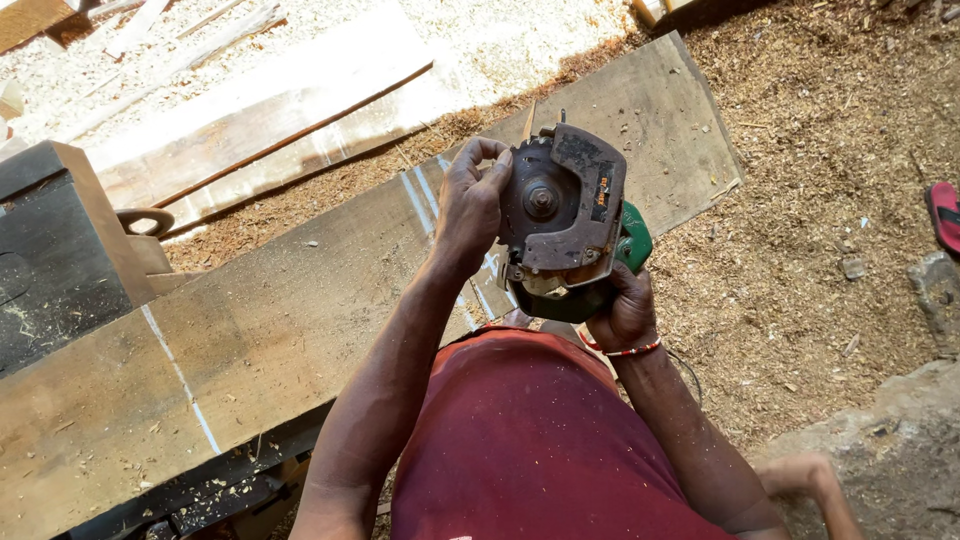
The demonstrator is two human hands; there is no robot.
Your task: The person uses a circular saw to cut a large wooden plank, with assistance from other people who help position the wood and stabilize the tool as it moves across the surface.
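Note:
I hold a hand-held circular saw point(565, 215) up in front of my chest, its blade side and rusty metal guard facing me. My right hand point(622, 305) grips the green and black body from below. My left hand point(470, 205) is on the left edge of the blade guard, fingertips curled over its rim near the blade. The round bolt at the blade's centre shows. A wide wooden plank point(300, 300) with white chalk lines lies across beneath the saw.
A dark wooden block with a metal handle point(60, 240) stands at the left. More planks point(260, 110) lie behind on pale shavings. Sawdust covers the ground at right, with a red sandal point(944, 215) and stones point(935, 290). A bare foot point(800, 475) shows at the lower right.

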